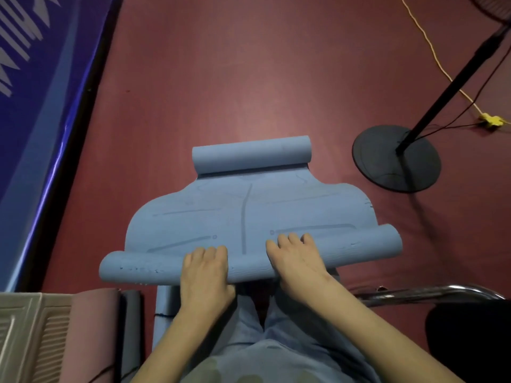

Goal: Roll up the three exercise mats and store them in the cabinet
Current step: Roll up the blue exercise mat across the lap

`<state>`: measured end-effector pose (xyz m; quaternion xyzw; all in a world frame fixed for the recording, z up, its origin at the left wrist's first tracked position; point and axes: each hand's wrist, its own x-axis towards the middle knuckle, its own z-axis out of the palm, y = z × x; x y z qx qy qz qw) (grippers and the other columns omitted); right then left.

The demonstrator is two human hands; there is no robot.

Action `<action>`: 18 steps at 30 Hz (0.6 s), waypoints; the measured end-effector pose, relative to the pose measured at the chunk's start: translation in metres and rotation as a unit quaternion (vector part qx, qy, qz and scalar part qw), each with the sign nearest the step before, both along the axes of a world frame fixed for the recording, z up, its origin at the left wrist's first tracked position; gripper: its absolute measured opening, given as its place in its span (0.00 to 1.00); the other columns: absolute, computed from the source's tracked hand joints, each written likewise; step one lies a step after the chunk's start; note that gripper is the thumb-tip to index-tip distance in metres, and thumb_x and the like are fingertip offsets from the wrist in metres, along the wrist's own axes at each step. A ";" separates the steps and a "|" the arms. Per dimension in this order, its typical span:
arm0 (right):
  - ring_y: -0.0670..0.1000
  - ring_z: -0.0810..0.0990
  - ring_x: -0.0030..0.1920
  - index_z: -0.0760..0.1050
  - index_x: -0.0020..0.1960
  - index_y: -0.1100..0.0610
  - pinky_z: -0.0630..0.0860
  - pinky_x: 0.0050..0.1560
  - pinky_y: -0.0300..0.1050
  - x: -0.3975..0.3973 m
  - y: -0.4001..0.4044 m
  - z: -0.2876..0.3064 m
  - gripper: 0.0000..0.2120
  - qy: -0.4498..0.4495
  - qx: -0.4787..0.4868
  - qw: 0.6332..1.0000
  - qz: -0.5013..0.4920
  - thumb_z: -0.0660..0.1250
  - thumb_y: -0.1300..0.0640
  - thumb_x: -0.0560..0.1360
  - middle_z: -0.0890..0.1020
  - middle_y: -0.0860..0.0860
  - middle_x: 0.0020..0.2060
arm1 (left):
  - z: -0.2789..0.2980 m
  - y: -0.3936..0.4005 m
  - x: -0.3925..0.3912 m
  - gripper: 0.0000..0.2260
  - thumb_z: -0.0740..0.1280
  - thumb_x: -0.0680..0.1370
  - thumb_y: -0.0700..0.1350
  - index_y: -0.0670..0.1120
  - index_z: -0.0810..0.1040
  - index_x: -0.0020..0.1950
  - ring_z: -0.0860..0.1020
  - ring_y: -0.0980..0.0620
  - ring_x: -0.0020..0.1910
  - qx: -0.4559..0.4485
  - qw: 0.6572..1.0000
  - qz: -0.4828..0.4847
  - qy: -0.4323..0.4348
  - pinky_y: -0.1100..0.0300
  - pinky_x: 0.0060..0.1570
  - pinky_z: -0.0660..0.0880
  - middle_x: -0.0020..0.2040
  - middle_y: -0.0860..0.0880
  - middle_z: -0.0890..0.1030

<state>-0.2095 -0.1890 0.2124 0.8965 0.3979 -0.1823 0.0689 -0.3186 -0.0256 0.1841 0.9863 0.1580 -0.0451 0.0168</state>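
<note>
1. A blue mat (249,217) is spread on the dark red floor (249,78), right in front of the person.
2. The near end of the mat is rolled into a fat tube, and the far end is curled into a smaller roll (251,154).
3. The left hand (206,275) is laid on top of the near tube, with its fingers bent over the tube's far side.
4. The right hand (296,258) is laid on the tube too, just beside the left one, with its fingers curled over the top in the same way.
5. The tube is held by both hands.
6. A pink rolled mat (88,335) and a grey one (130,327) are seen at the bottom left, side by side.
7. A black fan stand (396,158) is seen at the right, with a yellow cord (431,48) lying past it.
8. A blue banner (36,92) is seen along the left side.
</note>
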 end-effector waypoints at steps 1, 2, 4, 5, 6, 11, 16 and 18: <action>0.60 0.73 0.61 0.67 0.64 0.56 0.64 0.60 0.56 0.002 0.002 0.000 0.23 0.004 -0.010 1.000 0.005 0.70 0.62 0.71 0.75 0.56 0.60 | -0.005 -0.003 -0.001 0.21 0.74 0.54 0.42 0.48 0.67 0.40 0.71 0.41 0.40 0.005 1.000 0.010 -0.023 0.49 0.41 0.66 0.41 0.46 0.74; 0.60 0.73 0.62 0.67 0.65 0.56 0.65 0.63 0.57 0.006 0.005 0.000 0.23 0.009 -0.023 1.000 0.009 0.70 0.60 0.73 0.75 0.57 0.61 | -0.008 -0.004 0.000 0.20 0.73 0.55 0.41 0.47 0.69 0.41 0.69 0.41 0.43 0.010 0.999 0.028 -0.044 0.48 0.43 0.66 0.45 0.45 0.73; 0.60 0.75 0.65 0.68 0.67 0.55 0.67 0.65 0.57 0.020 0.015 0.005 0.23 0.033 -0.048 0.998 0.015 0.69 0.57 0.74 0.76 0.57 0.64 | -0.007 -0.006 0.009 0.21 0.72 0.55 0.41 0.46 0.72 0.45 0.68 0.42 0.45 0.013 0.996 0.059 -0.066 0.48 0.46 0.65 0.48 0.44 0.70; 0.60 0.76 0.65 0.69 0.67 0.55 0.68 0.64 0.56 0.029 0.019 0.008 0.21 0.055 -0.057 0.997 0.019 0.68 0.57 0.75 0.76 0.56 0.64 | -0.005 -0.006 0.013 0.23 0.72 0.55 0.41 0.46 0.73 0.49 0.69 0.42 0.46 0.011 0.996 0.058 -0.070 0.47 0.48 0.66 0.48 0.45 0.70; 0.60 0.77 0.64 0.70 0.65 0.54 0.70 0.62 0.55 0.038 0.023 0.012 0.20 0.085 -0.067 0.994 0.024 0.68 0.57 0.75 0.77 0.55 0.64 | -0.004 -0.006 0.015 0.26 0.72 0.55 0.41 0.46 0.74 0.52 0.71 0.42 0.46 0.005 0.996 0.045 -0.075 0.47 0.50 0.66 0.48 0.45 0.71; 0.58 0.81 0.51 0.78 0.58 0.58 0.78 0.47 0.48 0.065 0.037 0.033 0.19 0.213 -0.141 0.966 0.029 0.74 0.61 0.68 0.82 0.55 0.56 | -0.009 0.005 0.002 0.26 0.75 0.63 0.38 0.41 0.77 0.61 0.78 0.41 0.52 -0.005 0.990 -0.047 -0.136 0.47 0.60 0.69 0.54 0.44 0.80; 0.58 0.80 0.48 0.79 0.57 0.57 0.77 0.47 0.47 0.060 0.043 0.032 0.18 0.204 -0.145 0.968 0.029 0.73 0.62 0.68 0.82 0.53 0.53 | -0.025 0.007 0.004 0.27 0.74 0.64 0.42 0.41 0.77 0.63 0.77 0.41 0.54 0.008 0.994 -0.038 -0.098 0.46 0.61 0.70 0.57 0.44 0.80; 0.58 0.80 0.57 0.74 0.62 0.56 0.74 0.52 0.49 0.053 0.036 0.027 0.19 0.166 -0.113 0.979 0.019 0.69 0.60 0.72 0.80 0.54 0.58 | -0.023 0.009 0.008 0.27 0.74 0.64 0.44 0.42 0.77 0.62 0.77 0.42 0.53 0.012 0.996 -0.040 -0.084 0.47 0.57 0.70 0.55 0.45 0.79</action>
